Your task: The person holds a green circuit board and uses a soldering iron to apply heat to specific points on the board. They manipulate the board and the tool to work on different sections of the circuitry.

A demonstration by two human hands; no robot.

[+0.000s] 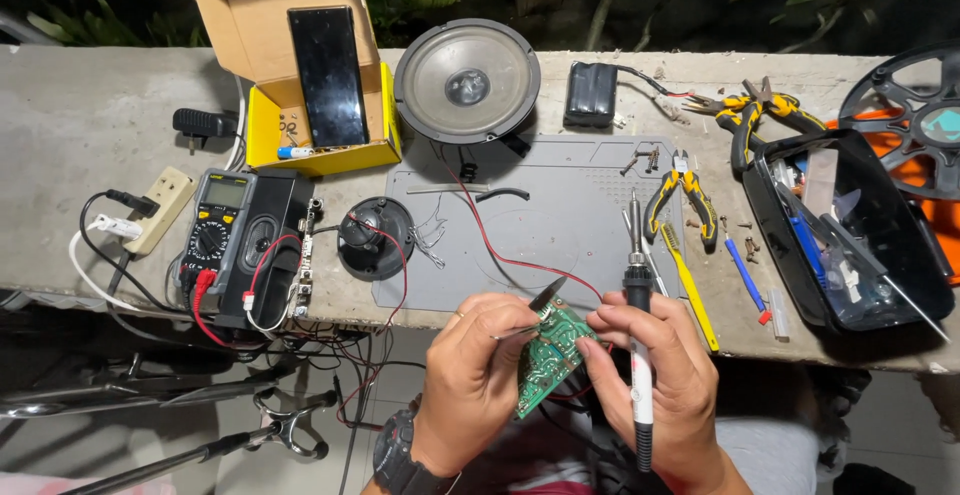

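left hand point(470, 375): closed, pinching tweezers point(530, 317) onto green circuit board point(550, 353) | right hand point(655, 375): gripping board and soldering iron point(637, 285) | risk: hot tip likely singeing red wire point(490, 245)

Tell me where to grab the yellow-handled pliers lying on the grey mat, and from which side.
Take the yellow-handled pliers by the two padded handles, coming from the near, open end. They lie flat on the grey mat with jaws pointing away toward the screws, and the handles are splayed, so a hand can probably close round both. The yellow brush lies close by.
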